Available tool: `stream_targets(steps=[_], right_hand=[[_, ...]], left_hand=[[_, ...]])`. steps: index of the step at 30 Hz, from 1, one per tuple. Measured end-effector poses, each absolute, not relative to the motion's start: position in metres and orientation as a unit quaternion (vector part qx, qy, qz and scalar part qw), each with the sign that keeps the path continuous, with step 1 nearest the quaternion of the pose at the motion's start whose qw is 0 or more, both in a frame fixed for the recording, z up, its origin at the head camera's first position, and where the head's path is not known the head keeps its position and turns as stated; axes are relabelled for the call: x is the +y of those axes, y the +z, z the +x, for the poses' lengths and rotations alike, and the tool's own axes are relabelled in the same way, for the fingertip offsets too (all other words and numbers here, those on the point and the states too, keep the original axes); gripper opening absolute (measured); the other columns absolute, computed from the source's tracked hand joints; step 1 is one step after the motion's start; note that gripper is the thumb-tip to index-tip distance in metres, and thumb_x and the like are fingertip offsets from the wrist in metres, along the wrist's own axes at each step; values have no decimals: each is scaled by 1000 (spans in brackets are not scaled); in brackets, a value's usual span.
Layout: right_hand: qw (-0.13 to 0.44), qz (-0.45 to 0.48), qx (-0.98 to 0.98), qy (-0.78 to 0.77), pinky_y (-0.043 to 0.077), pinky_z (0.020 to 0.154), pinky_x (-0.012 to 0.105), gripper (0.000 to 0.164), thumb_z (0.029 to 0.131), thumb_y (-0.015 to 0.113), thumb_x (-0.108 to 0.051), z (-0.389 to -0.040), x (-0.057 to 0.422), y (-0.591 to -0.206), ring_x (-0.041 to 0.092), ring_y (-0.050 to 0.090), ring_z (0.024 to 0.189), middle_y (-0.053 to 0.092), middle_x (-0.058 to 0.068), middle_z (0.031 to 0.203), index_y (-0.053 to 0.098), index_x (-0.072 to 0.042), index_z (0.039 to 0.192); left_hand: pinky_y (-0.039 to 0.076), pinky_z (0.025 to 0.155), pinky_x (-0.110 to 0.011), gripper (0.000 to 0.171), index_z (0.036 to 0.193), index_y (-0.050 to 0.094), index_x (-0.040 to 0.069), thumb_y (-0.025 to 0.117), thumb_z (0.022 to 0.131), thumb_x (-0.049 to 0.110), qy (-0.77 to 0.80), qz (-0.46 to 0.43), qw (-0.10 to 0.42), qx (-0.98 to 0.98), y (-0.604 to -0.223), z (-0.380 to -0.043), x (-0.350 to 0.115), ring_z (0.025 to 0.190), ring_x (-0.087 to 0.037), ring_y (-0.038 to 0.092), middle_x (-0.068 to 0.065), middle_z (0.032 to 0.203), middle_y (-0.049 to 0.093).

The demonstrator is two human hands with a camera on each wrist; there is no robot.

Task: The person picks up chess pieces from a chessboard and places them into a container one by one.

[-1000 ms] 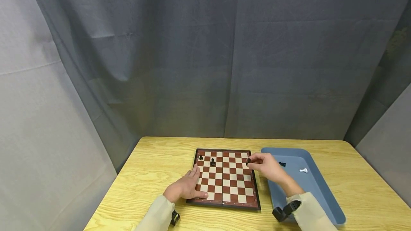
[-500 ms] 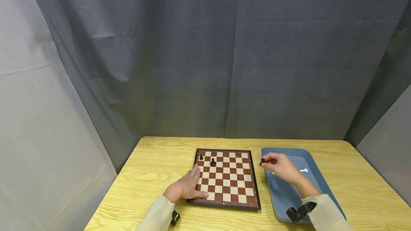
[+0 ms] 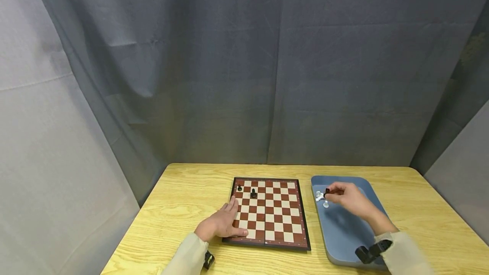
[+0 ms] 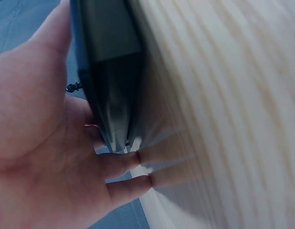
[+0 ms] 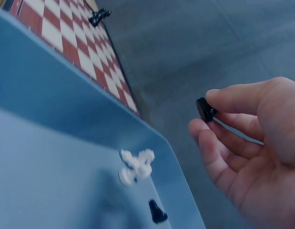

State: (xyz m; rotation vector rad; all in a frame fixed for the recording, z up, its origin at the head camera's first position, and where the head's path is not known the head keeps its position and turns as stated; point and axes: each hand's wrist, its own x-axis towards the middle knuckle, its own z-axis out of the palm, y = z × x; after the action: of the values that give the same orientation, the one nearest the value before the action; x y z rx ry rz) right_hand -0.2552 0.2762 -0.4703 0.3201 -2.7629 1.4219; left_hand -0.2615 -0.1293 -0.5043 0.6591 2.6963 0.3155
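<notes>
A dark blue-grey curtain (image 3: 214,75) hangs behind the far edge of the surface (image 3: 183,194), filling most of the head view. Horizontal creases cross it, a long vertical seam (image 3: 278,75) runs down near its middle, and deep folds sag on its left part. Paler grey cloth (image 3: 49,147) covers the left side, meeting the curtain along a slanting line; another pale grey panel (image 3: 466,173) stands at the lower right. The surface is yellowish wood with streaky grain and rounded far corners. Light falls softly, brighter on the pale left cloth, with dimmer patches among the curtain's folds. Both wrist views have a cooler, bluish tint.
</notes>
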Motion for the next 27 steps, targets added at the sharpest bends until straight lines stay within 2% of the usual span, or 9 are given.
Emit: stream_targets(steps=[9,17,24,27], right_hand=[[9,89,-898,431,50,68,41,17,88,69,-18,-256,296,-475,25,59,83,63,6,91,65,-3,96],[-7,85,-904,418,50,66,40,16,86,71,-15,-256,301,-482,25,59,80,63,6,87,65,-2,93],[-24,114,-916,385,48,59,31,11,84,71,-12,-254,297,-486,17,56,73,61,2,82,65,-5,89],[-33,122,-912,390,49,59,32,11,84,70,-10,-253,296,-484,18,57,73,62,3,82,66,-2,90]], left_hand=[[28,108,-47,106,152,8,2,53,83,67,108,228,178,951,-506,-263,-130,140,-37,16,-16,157,0],[28,107,-48,106,152,9,1,55,82,67,110,227,177,951,-508,-263,-131,140,-38,17,-16,157,0],[29,107,-48,106,152,8,2,55,82,66,111,225,179,951,-509,-265,-130,140,-37,17,-16,157,0],[28,108,-47,105,152,8,2,54,83,67,111,226,181,951,-509,-265,-130,140,-37,17,-16,157,-1]])
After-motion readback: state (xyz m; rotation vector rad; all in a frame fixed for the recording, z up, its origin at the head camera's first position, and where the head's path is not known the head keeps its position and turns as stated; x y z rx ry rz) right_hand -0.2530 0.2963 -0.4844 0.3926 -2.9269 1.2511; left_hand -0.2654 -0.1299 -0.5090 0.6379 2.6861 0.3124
